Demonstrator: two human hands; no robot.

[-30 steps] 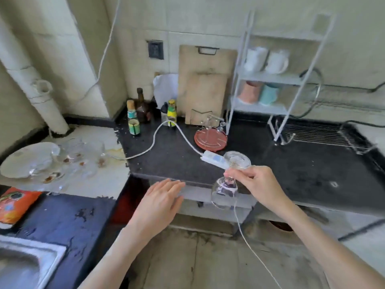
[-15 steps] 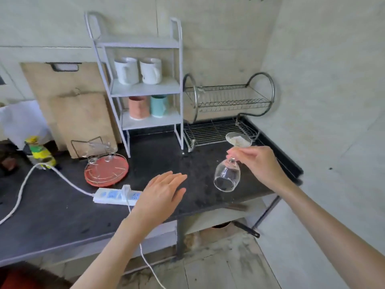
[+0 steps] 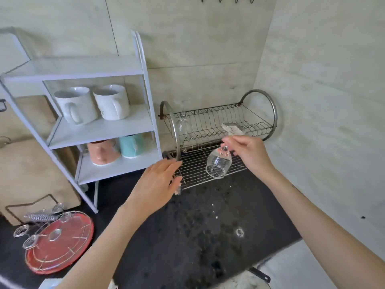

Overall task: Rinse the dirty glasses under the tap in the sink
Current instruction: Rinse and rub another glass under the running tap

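Note:
My right hand (image 3: 249, 152) pinches the stem of a clear wine glass (image 3: 218, 163) and holds it upside down, bowl hanging over the lower grid of a metal dish rack (image 3: 208, 130). The glass foot points up above my fingers. A second wine glass (image 3: 183, 122) hangs upside down at the rack's left end. My left hand (image 3: 158, 184) hovers with relaxed fingers at the rack's front left corner and holds nothing. No sink or tap is in view.
A white shelf unit (image 3: 100, 126) with white mugs (image 3: 93, 103), a pink cup and a teal cup stands left of the rack. A red round tray (image 3: 60, 245) with wire holders lies at the lower left. The black counter (image 3: 198, 226) is speckled with water drops.
The view has swung right from the counter with the dirty dishes to the dish rack. My right hand has carried the upside-down glass over the rack; my left hand moved along, empty.

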